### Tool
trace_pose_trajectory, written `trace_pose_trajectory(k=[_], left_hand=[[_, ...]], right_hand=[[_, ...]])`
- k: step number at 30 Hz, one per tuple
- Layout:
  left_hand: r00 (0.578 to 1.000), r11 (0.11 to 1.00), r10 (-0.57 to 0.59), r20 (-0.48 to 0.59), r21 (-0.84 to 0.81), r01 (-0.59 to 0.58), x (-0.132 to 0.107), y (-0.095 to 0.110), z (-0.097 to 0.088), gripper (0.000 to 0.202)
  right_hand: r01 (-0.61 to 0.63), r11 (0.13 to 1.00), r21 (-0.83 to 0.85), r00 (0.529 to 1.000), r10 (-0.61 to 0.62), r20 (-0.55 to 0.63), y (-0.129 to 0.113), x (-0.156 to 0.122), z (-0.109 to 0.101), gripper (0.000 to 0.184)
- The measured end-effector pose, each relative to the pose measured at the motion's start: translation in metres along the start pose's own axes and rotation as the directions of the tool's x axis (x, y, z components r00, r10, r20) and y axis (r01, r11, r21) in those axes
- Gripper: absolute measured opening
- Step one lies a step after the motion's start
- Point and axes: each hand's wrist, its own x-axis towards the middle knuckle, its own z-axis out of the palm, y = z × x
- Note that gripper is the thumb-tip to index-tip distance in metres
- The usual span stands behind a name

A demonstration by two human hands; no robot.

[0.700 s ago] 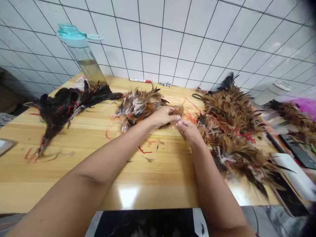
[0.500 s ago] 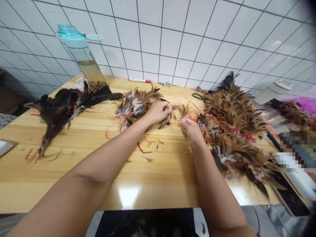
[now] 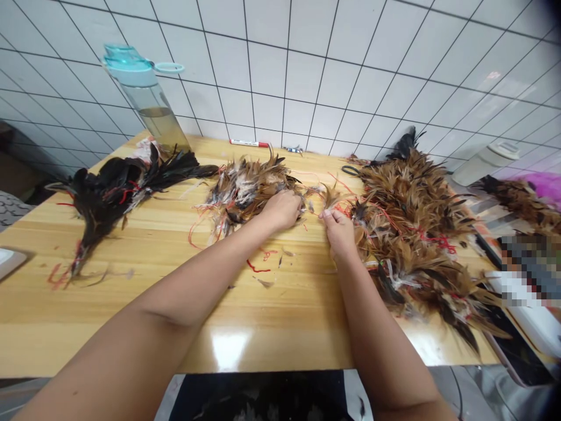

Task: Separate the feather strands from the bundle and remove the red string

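My left hand (image 3: 284, 209) is closed on feathers at the right edge of a mixed brown and white feather pile (image 3: 248, 187) in the middle of the wooden table (image 3: 175, 280). A short way to its right, my right hand (image 3: 338, 227) pinches a small tuft of brown feathers (image 3: 332, 196) tied with red thread. This hand rests against the left side of a large heap of brown feathers (image 3: 412, 222). The two hands are a little apart.
A bundle of black feathers (image 3: 114, 187) lies at the left. A clear water bottle with a teal lid (image 3: 144, 93) stands at the back left by the tiled wall. A red marker (image 3: 249, 142) and scissors (image 3: 350, 170) lie at the back. Red thread scraps (image 3: 256, 269) dot the table.
My hands were touching over the tuft; now they have parted. The left hand moved left onto the middle pile, while the right keeps the tuft.
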Motion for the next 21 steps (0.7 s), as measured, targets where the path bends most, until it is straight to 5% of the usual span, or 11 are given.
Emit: trace_pose_trajectory(k=[7,12,21], left_hand=[[0.982,0.975,0.152,-0.111,-0.144,-0.167,0.0034,-0.0020,-0.0035,0.014],[0.973,0.935,0.219,-0.067,-0.271,-0.229,0.0018,0.0039,-0.0070,0.015],[0.890,0.873,0.434,-0.142,-0.177,-0.454,0.0058,0.0044,0.0000,0.018]], right_hand=[[-0.022,1.000,-0.002,0.994,0.022,-0.106,-0.0018,0.0004,0.0003,0.030],[-0.033,0.991,-0.130,0.986,0.011,-0.168,0.0009,0.0036,-0.0049,0.032],[0.055,0.859,-0.509,0.997,-0.075,-0.017,-0.0049,0.0006,-0.0048,0.028]])
